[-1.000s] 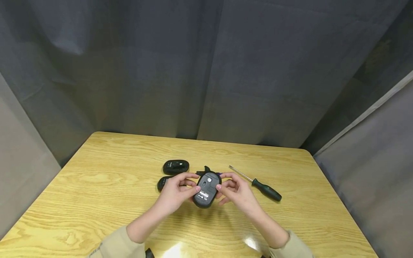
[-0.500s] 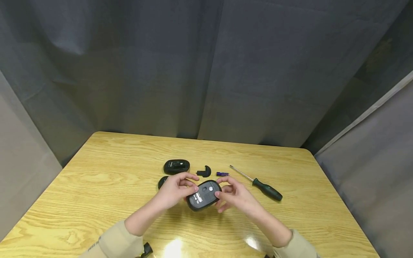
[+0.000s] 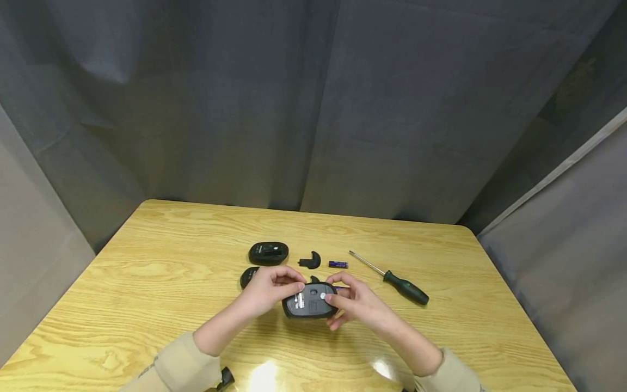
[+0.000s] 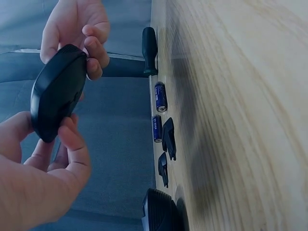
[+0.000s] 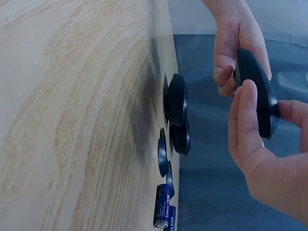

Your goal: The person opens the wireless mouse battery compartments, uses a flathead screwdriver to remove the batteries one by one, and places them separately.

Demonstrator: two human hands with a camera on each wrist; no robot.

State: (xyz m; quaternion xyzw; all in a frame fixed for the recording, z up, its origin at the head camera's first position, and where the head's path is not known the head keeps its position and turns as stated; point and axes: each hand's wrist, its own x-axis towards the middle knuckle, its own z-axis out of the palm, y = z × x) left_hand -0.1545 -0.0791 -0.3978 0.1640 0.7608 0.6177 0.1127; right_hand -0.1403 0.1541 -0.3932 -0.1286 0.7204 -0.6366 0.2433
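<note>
Both hands hold a black computer mouse [image 3: 308,307] above the table, its underside with a white label facing up toward the head camera. My left hand [image 3: 264,293] pinches its left end between thumb and fingers. At the other end, my right hand [image 3: 362,302] grips it with the thumb on the underside. The left wrist view shows the held mouse [image 4: 55,96] edge-on, clear of the tabletop. Just behind it lie a black battery cover [image 3: 314,279], partly hidden, and a blue battery [image 3: 340,288] mostly covered by the right fingers.
Farther back on the wooden table [image 3: 196,234] are another cover [image 3: 313,260] and battery [image 3: 338,264]. Two more black mice, a rear one [image 3: 268,253] and a nearer one [image 3: 247,276] partly behind the left hand, lie left. A green-handled screwdriver [image 3: 405,287] rests right.
The held mouse has turned clockwise from nearly lengthwise to crosswise, its label end swinging to the left. It has also come slightly nearer. Both hands keep their hold.
</note>
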